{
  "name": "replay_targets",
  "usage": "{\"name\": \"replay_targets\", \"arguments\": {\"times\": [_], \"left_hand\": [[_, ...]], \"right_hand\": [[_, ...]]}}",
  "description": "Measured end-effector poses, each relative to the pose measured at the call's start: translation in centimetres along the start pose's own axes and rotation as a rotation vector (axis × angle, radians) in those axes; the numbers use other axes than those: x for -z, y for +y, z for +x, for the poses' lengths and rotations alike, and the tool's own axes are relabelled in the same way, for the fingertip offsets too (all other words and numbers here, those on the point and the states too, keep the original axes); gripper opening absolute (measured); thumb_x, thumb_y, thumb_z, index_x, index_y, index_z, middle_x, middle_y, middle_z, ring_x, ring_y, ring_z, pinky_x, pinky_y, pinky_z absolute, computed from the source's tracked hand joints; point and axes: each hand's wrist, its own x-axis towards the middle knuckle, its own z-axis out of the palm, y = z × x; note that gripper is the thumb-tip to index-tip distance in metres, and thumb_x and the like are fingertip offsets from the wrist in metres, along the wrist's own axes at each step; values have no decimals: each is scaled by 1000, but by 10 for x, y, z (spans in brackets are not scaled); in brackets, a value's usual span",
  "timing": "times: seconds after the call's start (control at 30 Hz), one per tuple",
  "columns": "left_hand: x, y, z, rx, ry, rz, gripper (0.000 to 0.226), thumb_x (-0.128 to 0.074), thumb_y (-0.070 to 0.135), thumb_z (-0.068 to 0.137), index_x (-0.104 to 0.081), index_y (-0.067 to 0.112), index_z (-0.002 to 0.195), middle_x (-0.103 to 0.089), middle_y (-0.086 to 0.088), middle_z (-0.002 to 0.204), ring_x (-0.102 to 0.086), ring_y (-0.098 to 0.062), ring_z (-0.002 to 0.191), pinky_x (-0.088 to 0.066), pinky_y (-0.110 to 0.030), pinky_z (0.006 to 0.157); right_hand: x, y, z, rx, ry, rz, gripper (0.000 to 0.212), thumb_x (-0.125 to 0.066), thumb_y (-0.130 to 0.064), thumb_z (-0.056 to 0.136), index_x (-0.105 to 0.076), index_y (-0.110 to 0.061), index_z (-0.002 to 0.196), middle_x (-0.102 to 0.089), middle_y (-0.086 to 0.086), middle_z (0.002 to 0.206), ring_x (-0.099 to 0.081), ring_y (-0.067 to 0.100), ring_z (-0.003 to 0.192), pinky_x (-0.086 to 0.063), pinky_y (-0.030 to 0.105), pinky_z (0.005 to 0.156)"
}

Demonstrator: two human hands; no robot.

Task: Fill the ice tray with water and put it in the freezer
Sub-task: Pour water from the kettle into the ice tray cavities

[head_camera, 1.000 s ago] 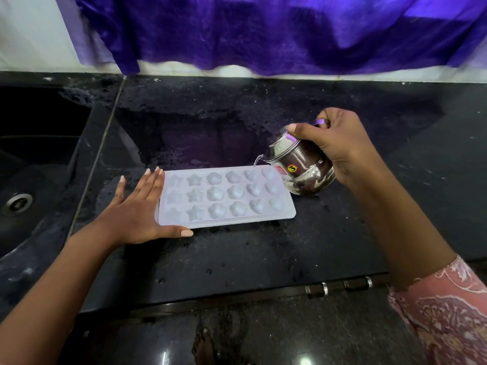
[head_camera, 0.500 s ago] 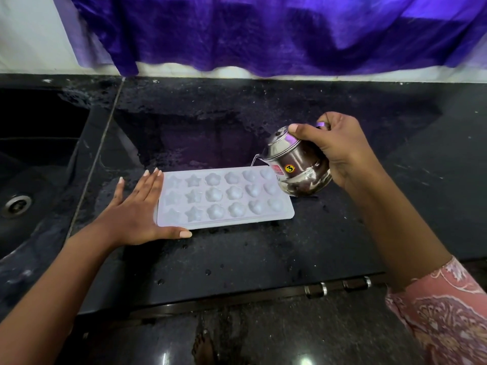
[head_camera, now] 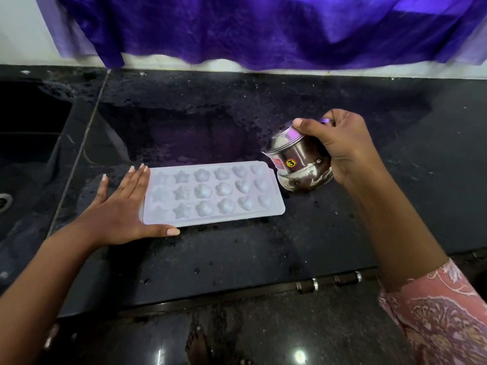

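Our right hand (head_camera: 340,148) grips the tilted steel pot (head_camera: 297,164) beside the ice tray (head_camera: 210,193), which our flat left hand (head_camera: 118,206) steadies on the surface (head_camera: 237,259); we judge this the filling step, needing a careful pour next.

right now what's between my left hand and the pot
Head view: the ice tray lies on the counter between them, left hand at its left end, tilted pot by its right end.

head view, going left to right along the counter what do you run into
sink → left hand, flat against the tray's left end → ice tray → steel pot, tilted → right hand, gripping the pot
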Motion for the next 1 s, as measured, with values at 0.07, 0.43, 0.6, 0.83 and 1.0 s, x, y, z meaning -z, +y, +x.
{"name": "replay_targets", "arguments": {"times": [0.07,0.43,0.6,0.83,1.0], "left_hand": [[0,0,0,0,1,-5,143,-19,100,32,29,20,140,36,16,141,38,0,128,25,-41,109],[0,1,0,-5,5,-13,142,-20,99,32,30,20,139,36,16,141,38,0,128,26,-40,108],[0,1,0,-5,4,-12,142,-20,99,33,29,20,140,36,16,141,38,1,128,26,-40,108],[-1,1,0,0,0,-4,141,-19,99,33,31,20,138,38,15,139,39,0,127,27,-40,107],[-1,1,0,-6,2,-11,141,-21,99,34,31,20,138,37,15,140,38,0,128,26,-39,108]], "right_hand": [[2,0,0,4,12,-16,49,-78,-13,68,-31,-20,55,-39,-14,38,-42,5,41,-40,20,43],[2,4,-1,15,28,-110,49,-77,-14,69,-30,-19,55,-40,-7,49,-42,7,45,-40,21,46],[3,3,-1,16,33,-146,48,-77,-15,70,-30,-19,57,-38,0,58,-43,14,56,-40,28,53],[4,2,-2,11,33,-158,47,-76,-15,70,-31,-19,57,-40,1,59,-46,14,56,-43,27,52],[4,1,-2,4,30,-156,46,-76,-15,70,-32,-18,58,-43,2,60,-48,15,57,-44,28,53]]}}
